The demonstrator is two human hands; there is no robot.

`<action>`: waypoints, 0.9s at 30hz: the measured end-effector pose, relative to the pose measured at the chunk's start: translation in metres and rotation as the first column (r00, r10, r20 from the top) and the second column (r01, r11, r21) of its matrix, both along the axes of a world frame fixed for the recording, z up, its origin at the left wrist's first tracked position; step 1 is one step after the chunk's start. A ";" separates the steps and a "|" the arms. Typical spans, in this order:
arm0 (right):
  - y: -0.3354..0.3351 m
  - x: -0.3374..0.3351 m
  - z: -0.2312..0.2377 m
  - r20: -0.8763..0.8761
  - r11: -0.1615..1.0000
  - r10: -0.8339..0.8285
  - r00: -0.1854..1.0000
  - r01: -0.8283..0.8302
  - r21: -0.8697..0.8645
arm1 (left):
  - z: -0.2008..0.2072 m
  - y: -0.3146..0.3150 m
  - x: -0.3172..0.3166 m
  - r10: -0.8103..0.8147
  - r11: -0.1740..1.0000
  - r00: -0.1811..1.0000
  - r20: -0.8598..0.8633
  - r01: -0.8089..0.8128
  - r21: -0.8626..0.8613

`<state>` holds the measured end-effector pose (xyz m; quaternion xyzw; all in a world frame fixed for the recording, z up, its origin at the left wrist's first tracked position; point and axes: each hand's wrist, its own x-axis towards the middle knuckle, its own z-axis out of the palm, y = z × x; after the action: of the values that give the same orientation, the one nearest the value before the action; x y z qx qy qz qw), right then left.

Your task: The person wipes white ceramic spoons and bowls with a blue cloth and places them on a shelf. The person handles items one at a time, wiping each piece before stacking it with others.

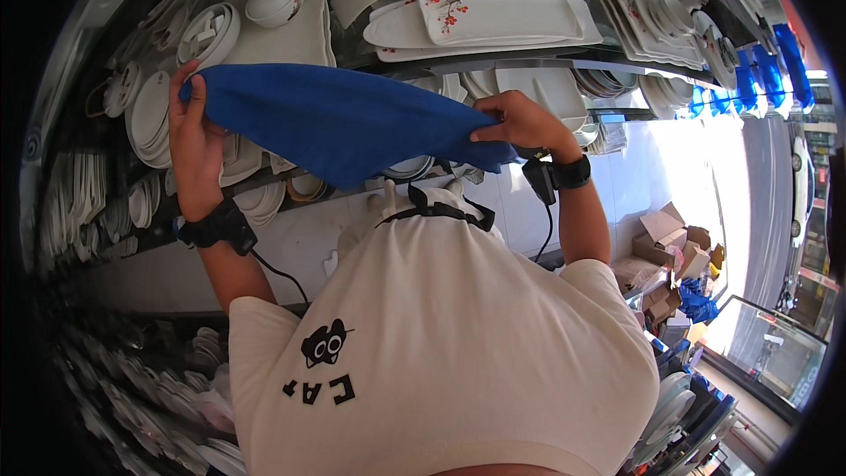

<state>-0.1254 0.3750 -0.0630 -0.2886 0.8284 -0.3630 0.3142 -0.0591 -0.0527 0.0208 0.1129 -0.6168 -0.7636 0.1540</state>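
A blue cloth (326, 119) hangs stretched between my two hands, in front of the shelves. My left hand (196, 145) pinches its left corner between thumb and fingers. On the other side my right hand (522, 121) is closed on the cloth's right end, with a bit of fabric drooping below the fingers. Just beyond the cloth lie white oblong platters (493, 22) with red flower patterns. Close to my left fingertips stands a stack of white bowls (210, 33), and a lidded white bowl (274, 0) sits further back. The cloth hides part of the lower shelf.
Shelves of stacked white plates and dishes (150, 119) run along the front and left. More stacked dishes stand behind me at lower left and lower right (674, 410). Opened cardboard boxes (665, 242) lie on the floor at right, near a bright doorway and a glass-topped case (767, 348).
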 end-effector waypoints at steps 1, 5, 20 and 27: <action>0.002 0.000 -0.006 -0.075 0.997 -0.011 0.997 0.006 -0.072 | -0.001 -0.002 0.000 0.000 1.000 1.000 0.004 0.001 -0.023; 0.004 -0.003 -0.027 -0.360 0.966 -0.110 0.926 0.014 -0.258 | 0.012 0.002 0.012 0.009 0.996 1.000 -0.025 -0.011 -0.092; 0.023 -0.001 0.002 -0.168 0.950 -0.302 0.938 0.282 -0.132 | -0.010 -0.028 0.011 -0.216 0.974 0.976 -0.011 0.214 -0.075; 0.030 0.003 0.019 -0.250 0.958 -0.266 0.931 0.284 0.040 | -0.019 -0.026 0.000 -0.028 0.926 0.994 0.106 0.066 -0.372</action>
<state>-0.1228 0.4055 -0.0441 -0.1998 0.9058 -0.3339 0.1677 -0.0594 -0.0788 0.0017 0.1044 -0.7607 -0.6286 0.1238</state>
